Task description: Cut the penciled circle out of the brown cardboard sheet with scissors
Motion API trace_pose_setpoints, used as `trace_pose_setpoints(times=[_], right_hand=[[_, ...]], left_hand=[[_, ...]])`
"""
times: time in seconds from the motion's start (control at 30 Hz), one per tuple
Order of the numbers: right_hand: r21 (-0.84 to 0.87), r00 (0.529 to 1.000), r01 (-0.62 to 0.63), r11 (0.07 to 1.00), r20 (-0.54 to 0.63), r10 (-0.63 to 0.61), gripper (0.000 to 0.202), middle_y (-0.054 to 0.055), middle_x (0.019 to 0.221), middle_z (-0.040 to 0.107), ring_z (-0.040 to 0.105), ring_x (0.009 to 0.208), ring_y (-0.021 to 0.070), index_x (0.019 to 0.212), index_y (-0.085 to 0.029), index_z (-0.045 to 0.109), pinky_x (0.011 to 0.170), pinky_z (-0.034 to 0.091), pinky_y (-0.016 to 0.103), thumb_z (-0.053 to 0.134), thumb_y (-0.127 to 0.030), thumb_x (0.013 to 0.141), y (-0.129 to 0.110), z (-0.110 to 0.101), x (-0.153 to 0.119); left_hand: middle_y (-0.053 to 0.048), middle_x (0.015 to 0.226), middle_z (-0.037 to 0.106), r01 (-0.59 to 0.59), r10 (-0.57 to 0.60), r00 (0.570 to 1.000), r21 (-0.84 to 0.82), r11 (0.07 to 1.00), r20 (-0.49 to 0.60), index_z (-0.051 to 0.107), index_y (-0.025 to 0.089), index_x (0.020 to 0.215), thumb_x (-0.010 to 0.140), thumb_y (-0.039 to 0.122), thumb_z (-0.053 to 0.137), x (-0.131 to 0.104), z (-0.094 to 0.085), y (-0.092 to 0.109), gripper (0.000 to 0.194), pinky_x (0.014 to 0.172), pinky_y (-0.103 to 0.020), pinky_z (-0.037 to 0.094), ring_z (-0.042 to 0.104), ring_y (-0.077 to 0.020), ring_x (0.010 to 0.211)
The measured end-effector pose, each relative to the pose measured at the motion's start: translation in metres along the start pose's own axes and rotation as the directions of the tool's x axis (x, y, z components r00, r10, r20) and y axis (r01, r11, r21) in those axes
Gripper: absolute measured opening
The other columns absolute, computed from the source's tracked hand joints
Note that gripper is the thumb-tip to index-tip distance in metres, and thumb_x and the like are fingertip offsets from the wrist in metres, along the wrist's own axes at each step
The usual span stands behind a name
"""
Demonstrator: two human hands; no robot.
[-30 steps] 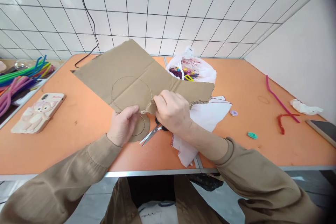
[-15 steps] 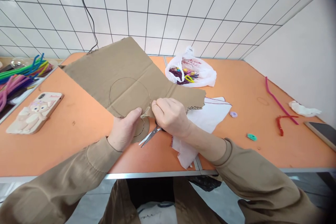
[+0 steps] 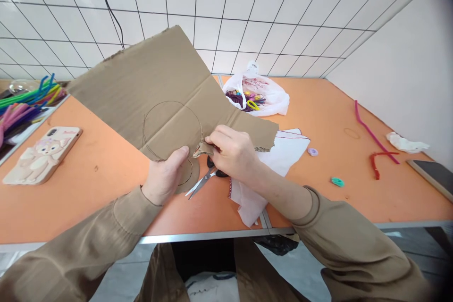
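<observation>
A big brown cardboard sheet (image 3: pixel 159 75) with a drawn circle is tilted up above the table. My left hand (image 3: pixel 167 174) grips its lower edge, thumb on top. My right hand (image 3: pixel 235 153) is closed, its fingers pinching a torn flap of the cardboard beside the circle's right side. Under the hands lie scissors (image 3: pixel 203 183) with black handles, partly covered by my right hand. A smaller cardboard piece (image 3: pixel 191 177) with a curved line lies beneath, partly hidden by the left hand. White cloth (image 3: pixel 283 151) rests to the right, below the sheet.
On the orange table (image 3: pixel 318 122) are a white plastic bag (image 3: pixel 272 99) of yarn, a phone in a cartoon case (image 3: pixel 44 155), pipe cleaners (image 3: pixel 21 108) at the left, a purple ring (image 3: pixel 312 152), a green coil (image 3: pixel 337 182), red and magenta pipe cleaners, a tissue and a dark phone (image 3: pixel 433 177).
The cardboard's upper part has risen and shifted a little left. A torn flap near the circle now sticks out further, in my right fingers, and more of the scissors' handles shows.
</observation>
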State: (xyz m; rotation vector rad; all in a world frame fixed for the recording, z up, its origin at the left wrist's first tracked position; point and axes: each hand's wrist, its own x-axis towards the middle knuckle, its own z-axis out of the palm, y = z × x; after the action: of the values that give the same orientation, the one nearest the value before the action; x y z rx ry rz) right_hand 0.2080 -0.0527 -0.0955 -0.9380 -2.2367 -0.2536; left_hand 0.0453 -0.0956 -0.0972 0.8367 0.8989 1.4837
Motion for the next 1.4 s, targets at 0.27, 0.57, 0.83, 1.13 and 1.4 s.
trace_pose_setpoints(times=[0.27, 0.57, 0.83, 1.13, 1.4], right_hand=[[0.170, 0.993, -0.054, 0.984, 0.113, 0.035, 0.023, 0.006, 0.068, 0.060, 0.054, 0.060, 0.0142, 0.071, -0.012, 0.065, 0.053, 0.034, 0.026, 0.048, -0.013, 0.086, -0.003, -0.004, 0.002], [0.578, 0.716, -0.698, 0.423, 0.543, 0.439, 0.020, -0.001, 0.052, 0.058, 0.058, 0.049, 0.0135, 0.058, -0.016, 0.056, 0.043, 0.037, 0.022, 0.065, -0.025, 0.074, 0.001, -0.026, 0.017], [0.549, 0.546, -0.824, 0.140, 0.706, 0.450, 0.020, 0.000, 0.047, 0.059, 0.053, 0.043, 0.0091, 0.055, -0.015, 0.056, 0.039, 0.037, 0.017, 0.072, -0.023, 0.065, 0.005, -0.025, 0.018], [0.581, 0.691, -0.721, 0.379, 0.554, 0.465, 0.020, -0.003, 0.050, 0.053, 0.051, 0.046, 0.0105, 0.057, -0.017, 0.051, 0.044, 0.035, 0.021, 0.063, -0.025, 0.072, 0.003, -0.024, 0.018], [-0.025, 0.979, -0.196, 0.980, 0.061, 0.197, 0.008, 0.003, 0.075, 0.058, 0.051, 0.062, 0.0144, 0.077, -0.015, 0.060, 0.053, 0.029, 0.027, 0.056, -0.023, 0.078, -0.005, -0.006, 0.007]], left_hand=[[-0.005, 0.103, 0.073, -0.121, 0.118, 0.992, 0.068, 0.990, 0.043, 0.067, 0.023, 0.114, 0.073, 0.018, 0.069, 0.004, -0.003, 0.000, 0.041, 0.103, -0.048, 0.046, 0.060, -0.0289, 0.115], [-0.006, 0.090, 0.074, -0.127, 0.113, 0.983, 0.095, 0.987, 0.147, 0.073, 0.019, 0.091, 0.076, 0.019, 0.067, 0.004, -0.008, 0.003, 0.016, 0.091, -0.044, 0.053, 0.068, -0.0248, 0.090], [-0.007, 0.083, 0.075, -0.111, 0.089, 0.981, 0.120, 0.987, 0.171, 0.074, 0.018, 0.082, 0.077, 0.021, 0.067, 0.007, -0.012, 0.002, 0.009, 0.088, -0.043, 0.056, 0.069, -0.0280, 0.094], [-0.007, 0.087, 0.076, -0.056, 0.055, 0.992, 0.007, 0.998, 0.115, 0.073, 0.020, 0.101, 0.076, 0.015, 0.067, 0.006, -0.002, 0.003, 0.027, 0.087, -0.047, 0.059, 0.070, -0.0282, 0.096], [-0.002, 0.091, 0.075, -0.044, 0.047, 0.999, -0.089, 0.995, 0.024, 0.067, 0.027, 0.118, 0.078, 0.011, 0.065, 0.002, 0.007, 0.005, 0.043, 0.090, -0.043, 0.059, 0.068, -0.0230, 0.102]])
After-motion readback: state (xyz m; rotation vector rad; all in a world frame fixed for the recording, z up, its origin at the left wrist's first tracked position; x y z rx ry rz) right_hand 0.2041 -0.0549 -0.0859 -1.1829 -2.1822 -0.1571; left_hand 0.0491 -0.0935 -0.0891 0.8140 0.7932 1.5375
